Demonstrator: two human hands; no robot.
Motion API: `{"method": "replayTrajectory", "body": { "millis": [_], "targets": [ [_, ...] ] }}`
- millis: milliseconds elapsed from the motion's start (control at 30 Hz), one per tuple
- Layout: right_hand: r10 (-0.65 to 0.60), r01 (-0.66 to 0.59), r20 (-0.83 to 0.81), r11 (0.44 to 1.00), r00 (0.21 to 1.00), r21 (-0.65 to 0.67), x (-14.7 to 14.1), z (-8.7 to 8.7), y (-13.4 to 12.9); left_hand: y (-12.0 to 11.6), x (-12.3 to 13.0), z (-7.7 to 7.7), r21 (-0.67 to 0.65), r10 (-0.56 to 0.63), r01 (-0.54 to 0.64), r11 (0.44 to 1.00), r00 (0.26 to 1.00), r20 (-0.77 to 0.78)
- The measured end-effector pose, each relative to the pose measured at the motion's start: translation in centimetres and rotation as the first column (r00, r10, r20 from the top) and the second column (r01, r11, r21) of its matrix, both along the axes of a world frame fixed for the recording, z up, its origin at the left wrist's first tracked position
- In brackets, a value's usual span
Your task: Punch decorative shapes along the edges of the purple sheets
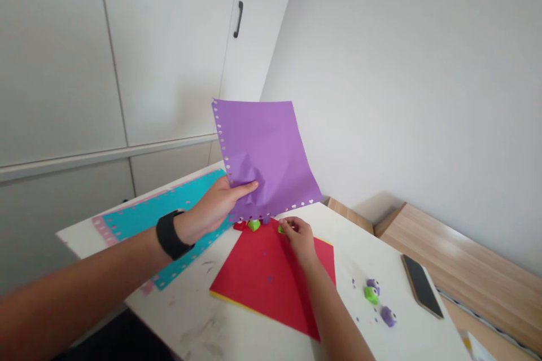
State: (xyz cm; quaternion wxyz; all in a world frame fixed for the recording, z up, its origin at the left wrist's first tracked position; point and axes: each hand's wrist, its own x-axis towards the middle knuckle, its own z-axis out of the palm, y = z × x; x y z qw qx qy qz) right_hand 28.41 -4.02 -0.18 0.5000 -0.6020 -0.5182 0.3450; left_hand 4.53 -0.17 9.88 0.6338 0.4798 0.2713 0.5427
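Observation:
My left hand (pixel 220 200) grips a purple paper sheet (pixel 271 146) by its lower left part, thumb on top. Small punched holes run along the sheet's left and bottom edges. Below that edge, my right hand (pixel 298 235) pinches a small green piece (pixel 281 229) at the far corner of a red sheet (pixel 266 276). Yellow paper shows under the red. A red piece (pixel 239 225) and another green piece (pixel 254 225) sit just left of the right hand, partly under the purple sheet.
Blue sheets (pixel 169 208) with punched edges lie over pink paper at the left of the white table (pixel 203 321). On the right are a phone (pixel 422 285), a green punch (pixel 371 294), a purple punch (pixel 388 316) and small paper bits. Cabinets stand behind.

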Motion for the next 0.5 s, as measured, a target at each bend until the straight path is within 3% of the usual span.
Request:
{"method": "replayTrajectory", "body": {
  "millis": [100,200,267,367,500],
  "targets": [
    [0.002,-0.001,0.016,1.0,1.0,-0.004,-0.5,-0.5,-0.1,-0.3,-1.0,0.3,0.002,-0.009,0.009,1.0,0.999,-0.052],
    [-0.018,0.018,-0.008,1.0,1.0,-0.009,-0.2,0.3,-0.7,-0.5,-1.4,0.5,0.01,-0.013,0.013,1.0,0.997,-0.073],
    [-0.053,0.054,-0.054,0.999,0.997,0.008,0.6,2.1,-1.5,-0.8,-1.3,0.9,0.009,-0.044,0.044,0.999,0.996,-0.083],
    [-0.061,0.067,-0.158,0.997,0.986,0.038,2.4,6.4,-3.2,-1.3,-0.9,1.7,0.009,-0.164,0.168,0.986,0.974,-0.155],
    [0.093,-0.079,-0.46,0.996,0.883,0.048,4.8,11.3,-6.3,-1.9,0.5,1.8,0.0,-0.391,0.411,0.911,0.867,-0.308]
  ]
}}
